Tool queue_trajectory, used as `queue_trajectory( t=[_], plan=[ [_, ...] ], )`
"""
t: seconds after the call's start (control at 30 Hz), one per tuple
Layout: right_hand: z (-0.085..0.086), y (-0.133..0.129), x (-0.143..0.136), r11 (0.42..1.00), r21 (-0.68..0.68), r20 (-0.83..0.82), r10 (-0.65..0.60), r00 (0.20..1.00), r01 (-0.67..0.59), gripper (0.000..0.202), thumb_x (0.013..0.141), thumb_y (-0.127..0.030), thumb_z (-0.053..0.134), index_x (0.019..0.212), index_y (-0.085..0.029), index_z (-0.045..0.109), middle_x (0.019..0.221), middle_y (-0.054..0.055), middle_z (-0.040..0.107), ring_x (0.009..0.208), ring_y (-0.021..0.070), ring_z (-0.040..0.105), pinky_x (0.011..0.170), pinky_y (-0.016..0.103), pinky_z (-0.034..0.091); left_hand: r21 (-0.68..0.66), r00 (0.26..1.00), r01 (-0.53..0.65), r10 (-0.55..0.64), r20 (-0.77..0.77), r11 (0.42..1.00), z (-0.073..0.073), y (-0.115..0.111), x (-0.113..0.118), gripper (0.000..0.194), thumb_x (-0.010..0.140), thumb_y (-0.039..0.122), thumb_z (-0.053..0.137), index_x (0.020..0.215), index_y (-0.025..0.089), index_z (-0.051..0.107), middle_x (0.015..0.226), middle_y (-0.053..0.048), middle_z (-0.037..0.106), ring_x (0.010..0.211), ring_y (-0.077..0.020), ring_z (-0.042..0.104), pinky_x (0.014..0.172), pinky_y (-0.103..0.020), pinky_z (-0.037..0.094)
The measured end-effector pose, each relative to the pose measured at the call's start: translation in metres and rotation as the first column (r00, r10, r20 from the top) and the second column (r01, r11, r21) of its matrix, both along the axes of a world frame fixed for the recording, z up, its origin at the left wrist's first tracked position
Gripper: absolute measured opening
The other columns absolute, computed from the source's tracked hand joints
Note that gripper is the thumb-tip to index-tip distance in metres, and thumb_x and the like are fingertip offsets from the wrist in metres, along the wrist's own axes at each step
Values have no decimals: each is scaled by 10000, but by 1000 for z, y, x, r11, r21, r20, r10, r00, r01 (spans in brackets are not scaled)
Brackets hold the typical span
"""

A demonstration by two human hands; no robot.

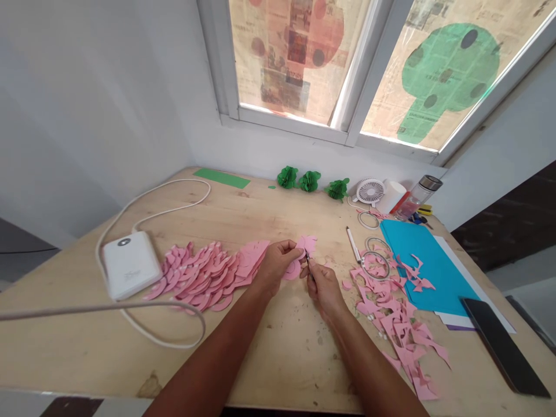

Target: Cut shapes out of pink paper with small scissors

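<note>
Between thumb and fingers, my left hand (278, 263) pinches a piece of pink paper (307, 243), partly cut into a curved shape. My right hand (324, 286) is closed around a pair of small scissors (308, 262), whose dark blades meet the paper's edge; the handles are mostly hidden by the fingers. Just left of my left hand lies a long overlapping pile of cut pink paper shapes (212, 272). To the right of my right hand, pink paper scraps (395, 318) are spread in a loose heap, with a small pink piece (346, 285) nearer the hand.
A white power bank (130, 266) with a looping cable (174, 180) stands at left. Three green paper balls (309, 180) and a green strip (221, 177) line the back. At right are a fan (370, 191), bottle (419, 197), pen (353, 244), blue sheets (434, 278) and a black phone-like slab (506, 347).
</note>
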State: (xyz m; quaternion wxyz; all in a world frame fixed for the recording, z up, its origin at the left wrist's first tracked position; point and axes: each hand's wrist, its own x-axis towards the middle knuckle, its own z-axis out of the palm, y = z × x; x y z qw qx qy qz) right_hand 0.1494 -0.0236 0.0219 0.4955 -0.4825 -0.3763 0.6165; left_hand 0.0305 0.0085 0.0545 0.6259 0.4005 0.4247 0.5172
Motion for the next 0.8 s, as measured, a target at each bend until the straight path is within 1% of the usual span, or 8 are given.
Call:
queue_trajectory(
  t=[0.17,0.3,0.37,0.5,0.67,0.8],
  plan=[
    [-2,1,0,1000,3,9,-5,1000,5,407,743,-532,550,613,-146,562,342,-99,295,314,40,173,357,217,76,-4,1000,11,-11,-10,1000,1,-1,1,182,582,301,656,546,151,560,520,5,564,478,-111,496,495,-232,351],
    [0,0,0,1000,12,32,-12,999,12,410,746,-530,546,601,-147,558,336,-97,300,312,40,177,356,218,80,4,1000,29,-29,-3,1000,0,-1,0,195,605,322,646,556,151,564,534,1,571,493,-116,509,513,-238,371],
    [0,0,0,1000,23,41,-11,999,10,408,748,-524,546,597,-146,560,332,-97,299,311,41,180,357,219,84,12,1000,17,-17,1,1000,-1,0,-1,196,606,326,651,571,150,572,547,1,578,504,-115,514,519,-235,376],
    [1,0,-1,1000,10,46,-9,999,9,407,743,-525,550,594,-146,560,330,-98,298,312,42,173,359,223,78,-7,999,-48,48,-1,999,-2,2,-2,200,586,325,666,570,149,572,549,5,576,502,-108,507,510,-226,376],
    [1,0,-1,1000,17,50,-11,999,10,413,739,-532,547,593,-146,561,334,-96,303,315,43,178,357,226,78,-33,999,-50,51,4,998,-3,2,-1,204,576,324,671,573,149,565,544,9,556,492,-105,499,492,-222,378],
    [1,0,-1,1000,23,44,-4,999,3,416,738,-535,545,592,-145,558,337,-98,296,318,41,174,359,224,73,-45,998,-40,42,37,998,-4,1,0,222,562,329,684,574,147,559,540,11,547,485,-105,496,477,-221,381]
  ],
)
